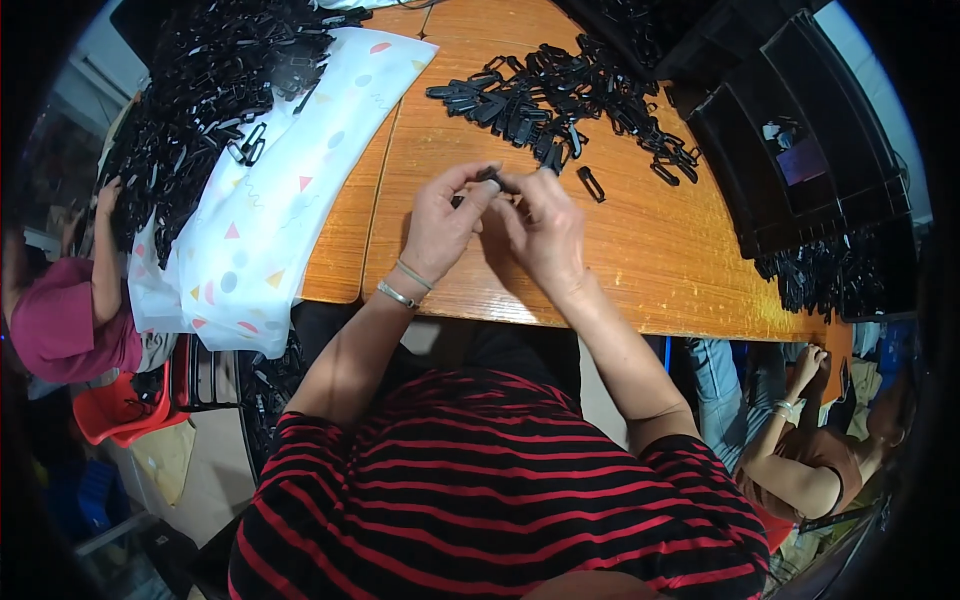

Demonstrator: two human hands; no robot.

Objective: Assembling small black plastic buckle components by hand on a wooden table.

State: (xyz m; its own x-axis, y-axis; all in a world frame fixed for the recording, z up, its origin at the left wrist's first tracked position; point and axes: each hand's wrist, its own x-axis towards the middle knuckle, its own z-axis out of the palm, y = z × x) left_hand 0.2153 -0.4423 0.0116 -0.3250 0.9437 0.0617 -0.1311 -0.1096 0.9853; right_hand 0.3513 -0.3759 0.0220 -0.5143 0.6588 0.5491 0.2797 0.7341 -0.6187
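Your left hand [440,225] and right hand [545,235] meet just above the near edge of the wooden surface [640,260], fingers pinched narrow on one small black plastic clip [490,178] held between both sets of fingertips; its long axis runs roughly left to right, and both hands are equally close to it. Just beyond your right hand a single loose clip [590,183] lies on the wood; farther out spreads a heap of black clips [555,100], nearer your right hand than your left; far left, a patterned white cloth [290,180] carries a larger black pile [210,80].
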